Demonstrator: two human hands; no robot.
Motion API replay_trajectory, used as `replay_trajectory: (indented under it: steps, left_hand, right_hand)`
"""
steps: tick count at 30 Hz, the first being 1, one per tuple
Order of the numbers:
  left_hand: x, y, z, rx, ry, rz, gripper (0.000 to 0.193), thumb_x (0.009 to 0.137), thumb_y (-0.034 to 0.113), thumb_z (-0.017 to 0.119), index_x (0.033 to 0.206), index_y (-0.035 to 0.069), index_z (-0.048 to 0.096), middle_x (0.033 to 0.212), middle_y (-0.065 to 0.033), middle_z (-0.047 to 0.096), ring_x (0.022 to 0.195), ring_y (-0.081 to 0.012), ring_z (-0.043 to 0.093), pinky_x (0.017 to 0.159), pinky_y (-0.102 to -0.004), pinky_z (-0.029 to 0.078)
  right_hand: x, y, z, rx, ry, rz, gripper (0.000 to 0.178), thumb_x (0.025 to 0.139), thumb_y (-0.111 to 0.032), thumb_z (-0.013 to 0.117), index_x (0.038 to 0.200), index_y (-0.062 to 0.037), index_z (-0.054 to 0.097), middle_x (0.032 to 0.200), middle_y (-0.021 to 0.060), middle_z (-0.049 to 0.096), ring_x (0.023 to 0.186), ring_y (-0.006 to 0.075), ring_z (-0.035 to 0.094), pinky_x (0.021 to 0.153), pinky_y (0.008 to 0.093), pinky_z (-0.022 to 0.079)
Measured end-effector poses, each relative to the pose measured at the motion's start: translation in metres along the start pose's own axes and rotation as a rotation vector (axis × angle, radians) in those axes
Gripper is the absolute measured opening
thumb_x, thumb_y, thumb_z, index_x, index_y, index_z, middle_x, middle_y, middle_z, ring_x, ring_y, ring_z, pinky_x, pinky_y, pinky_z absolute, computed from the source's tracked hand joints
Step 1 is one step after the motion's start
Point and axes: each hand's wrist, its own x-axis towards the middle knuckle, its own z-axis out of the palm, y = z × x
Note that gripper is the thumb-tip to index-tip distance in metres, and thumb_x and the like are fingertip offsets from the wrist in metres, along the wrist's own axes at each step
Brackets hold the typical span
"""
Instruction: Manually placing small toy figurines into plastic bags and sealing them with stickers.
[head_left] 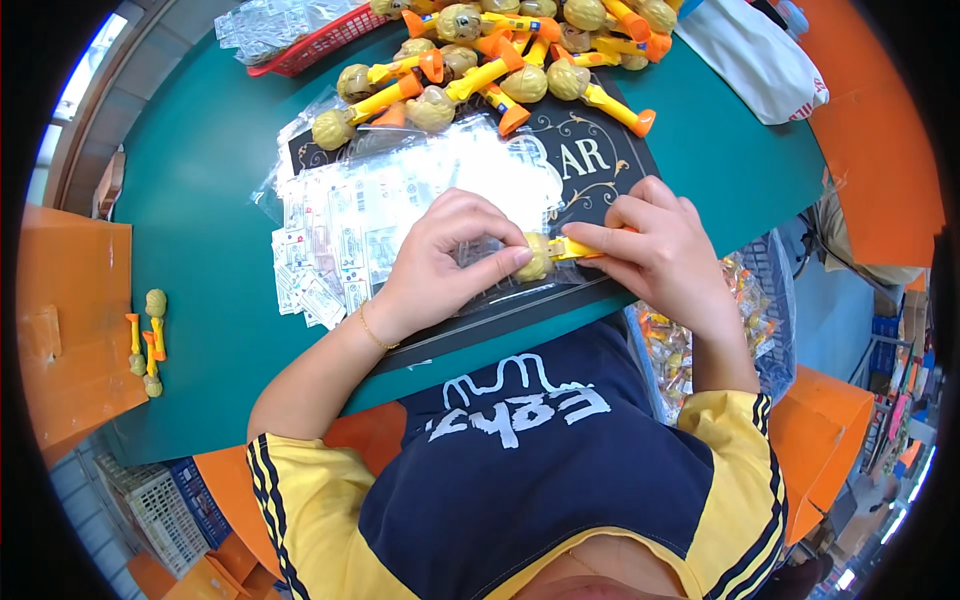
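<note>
A yellow-and-orange stick toy with a gold ball-shaped head (pixel 536 258) lies crosswise between my hands, low over the near edge of the black printed mat (pixel 590 190). My left hand (pixel 450 250) closes thumb and forefinger at the ball end. Clear plastic, apparently a small bag (pixel 482 252), shows between and beneath those fingers; how far it covers the toy I cannot tell. My right hand (pixel 650 245) pinches the toy's yellow stick. Just beyond my left hand, flat printed clear bags (pixel 345 215) are spread in a shiny heap over the mat.
Many similar toys (pixel 480 75) are piled at the far side, beside a red basket (pixel 318 45) of packets. Several more toys (pixel 150 340) lie at the left by an orange box (pixel 75 330). A lined crate (pixel 770 310) of bagged toys stands at my right. A white bag (pixel 750 60) lies far right.
</note>
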Motion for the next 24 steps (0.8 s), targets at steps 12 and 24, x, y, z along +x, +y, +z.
replay_trajectory:
  steps: [12,24]
  left_hand:
    - [0.009,0.015,-0.035,0.350,0.078,0.025,0.033,0.086,0.029,0.062,0.103,0.002,0.063,0.109,-0.0131,0.059,0.098,-0.0249,0.055,0.087,-0.0319,0.043]
    - [0.011,-0.006,-0.024,-0.347,-0.073,-0.533,0.017,0.091,0.014,0.054,0.095,-0.001,0.059,0.088,-0.0068,0.066,0.074,-0.0066,0.058,0.067,-0.0211,0.047]
  right_hand:
    - [0.005,0.004,0.029,0.170,-0.018,0.045,0.033,0.067,-0.019,0.074,0.100,-0.0140,0.069,0.068,0.0013,0.052,0.067,0.0183,0.054,0.054,0.0300,0.041]
    - [0.025,-0.009,0.040,0.376,0.158,0.084,0.037,0.070,0.005,0.065,0.105,-0.0088,0.065,0.090,0.0057,0.058,0.080,0.0182,0.059,0.066,0.0275,0.049]
